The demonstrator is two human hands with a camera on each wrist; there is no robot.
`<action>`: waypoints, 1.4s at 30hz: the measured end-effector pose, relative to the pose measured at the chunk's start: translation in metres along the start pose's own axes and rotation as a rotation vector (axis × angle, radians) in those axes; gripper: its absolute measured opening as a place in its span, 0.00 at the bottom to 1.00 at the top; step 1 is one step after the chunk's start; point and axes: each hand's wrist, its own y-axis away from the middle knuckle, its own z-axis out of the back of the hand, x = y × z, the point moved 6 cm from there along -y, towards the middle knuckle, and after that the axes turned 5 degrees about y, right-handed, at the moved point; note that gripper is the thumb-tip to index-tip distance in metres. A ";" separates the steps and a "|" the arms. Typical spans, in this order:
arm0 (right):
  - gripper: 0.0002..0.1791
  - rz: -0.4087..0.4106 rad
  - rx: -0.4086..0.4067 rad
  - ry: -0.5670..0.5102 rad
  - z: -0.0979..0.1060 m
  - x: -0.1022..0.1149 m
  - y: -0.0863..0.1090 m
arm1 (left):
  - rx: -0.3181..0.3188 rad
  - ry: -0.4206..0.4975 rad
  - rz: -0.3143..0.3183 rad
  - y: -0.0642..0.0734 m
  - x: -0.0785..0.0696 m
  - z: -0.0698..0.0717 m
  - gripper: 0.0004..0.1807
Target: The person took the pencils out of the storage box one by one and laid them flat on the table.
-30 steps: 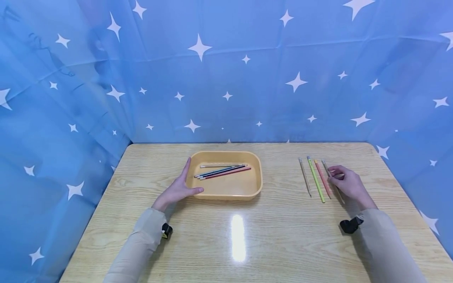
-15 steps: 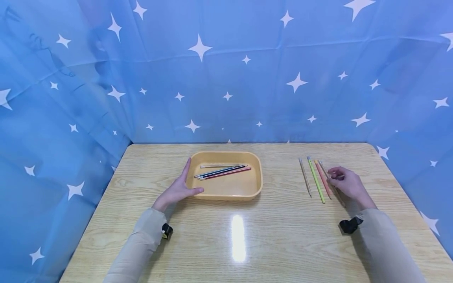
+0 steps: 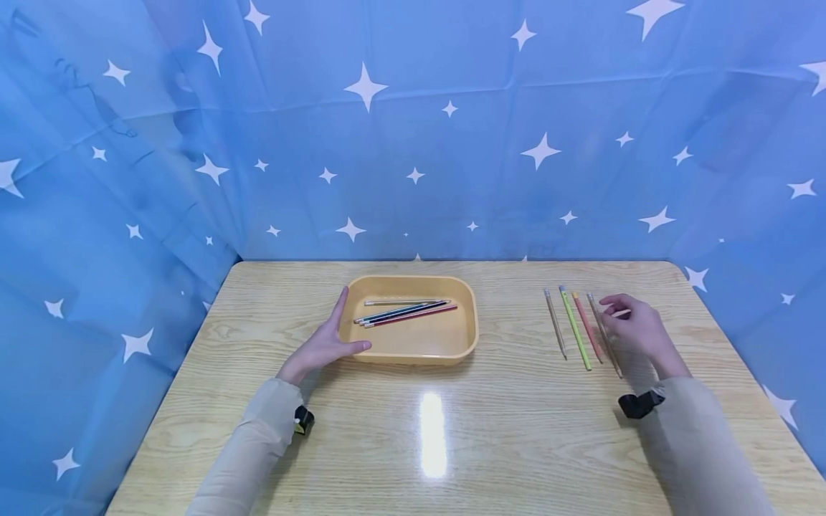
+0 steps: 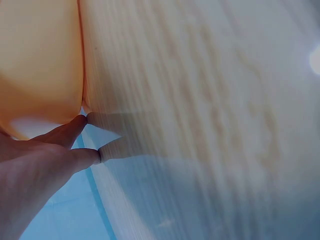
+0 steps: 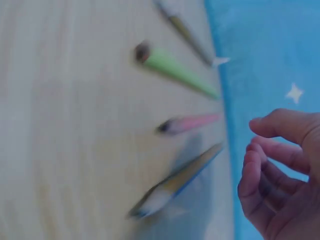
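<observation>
My left hand [image 3: 320,347] rests at the left end of a yellow tray [image 3: 419,358], its thumb and fingers spread along the rim. In the left wrist view its straight fingers [image 4: 82,156] lie beside the tray's wall. Inside the tray are a gold pencil [image 3: 403,302], a red pencil [image 3: 419,316] and dark and blue ones. At the right, my right hand [image 3: 639,331], fingers loosely bent and holding nothing, hovers beside a gold-brown pencil [image 3: 605,335]. To that pencil's left lie a pink pencil [image 3: 586,326], a green pencil [image 3: 575,327] and another gold-brown one, roughly parallel.
Everything sits on a wood-grain table [image 3: 361,430]. A blue curtain with white stars [image 3: 413,143] hangs behind its far edge and along both sides. Light glares off the table front [image 3: 433,433].
My right hand has let go of the rightmost pencil and moved slightly right. That pencil shifted left, then back right, and now lies slightly apart from the pink one. The left hand stays put.
</observation>
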 end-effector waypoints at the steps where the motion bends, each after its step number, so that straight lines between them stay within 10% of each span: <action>1: 0.18 0.013 -0.005 0.004 0.001 0.005 -0.002 | 0.001 0.002 -0.002 0.000 0.000 0.000 0.65; 31: 0.08 0.389 0.199 -0.174 -0.100 0.169 -0.031 | -0.015 -0.002 -0.004 0.002 -0.003 0.000 0.64; 42: 0.08 0.436 0.183 -0.245 -0.110 0.199 -0.032 | 0.002 0.005 -0.001 0.017 -0.040 -0.004 0.60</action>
